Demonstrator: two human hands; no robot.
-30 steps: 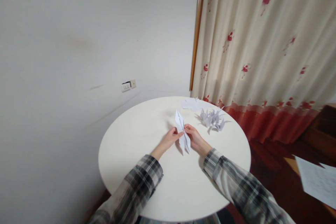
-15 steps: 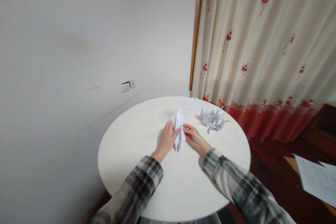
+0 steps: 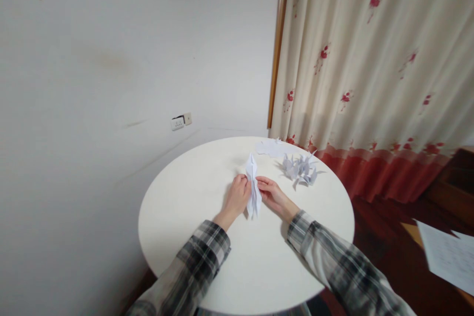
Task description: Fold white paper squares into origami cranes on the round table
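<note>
A long, narrow folded white paper piece [image 3: 253, 186] stands between my two hands on the round white table [image 3: 192, 217]. My left hand [image 3: 237, 197] pinches its left side, fingers curled against the paper. On the other side, my right hand [image 3: 272, 195] pinches the paper's right edge with fingertips together. Both forearms wear plaid sleeves.
A cluster of small folded paper cranes [image 3: 299, 168] sits on the table right of my hands, with flat white paper sheets [image 3: 274, 147] behind it. A flowered curtain [image 3: 370, 74] hangs at right. Printed sheets [image 3: 448, 256] lie on a brown surface at far right. A wall socket [image 3: 180, 120] is at left.
The paper piece went from a wider, spread shape to a narrower, folded-together one. My left hand moved in closer against it; my right hand shifted slightly left.
</note>
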